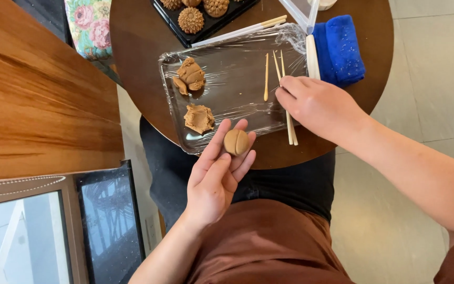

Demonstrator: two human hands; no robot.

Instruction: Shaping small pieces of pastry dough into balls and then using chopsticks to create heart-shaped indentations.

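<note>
My left hand (217, 171) holds a smooth brown dough ball (236, 142) on its fingertips, just over the near edge of a film-wrapped metal tray (227, 79). My right hand (316, 105) rests at the tray's right side, fingers curled on thin wooden sticks (290, 126) that lie across the tray's edge. Another short wooden tool (266, 78) lies on the tray. Two lumps of brown dough sit on the tray's left: a piled one (190, 76) and a flattened, torn one (199, 118).
The tray sits on a round dark wooden table (143, 37). A black tray (206, 26) with finished ridged dough pieces (191, 20) stands at the back. A blue cloth (338, 48) and white tools (312, 58) lie right. A wooden surface (32, 94) fills the left.
</note>
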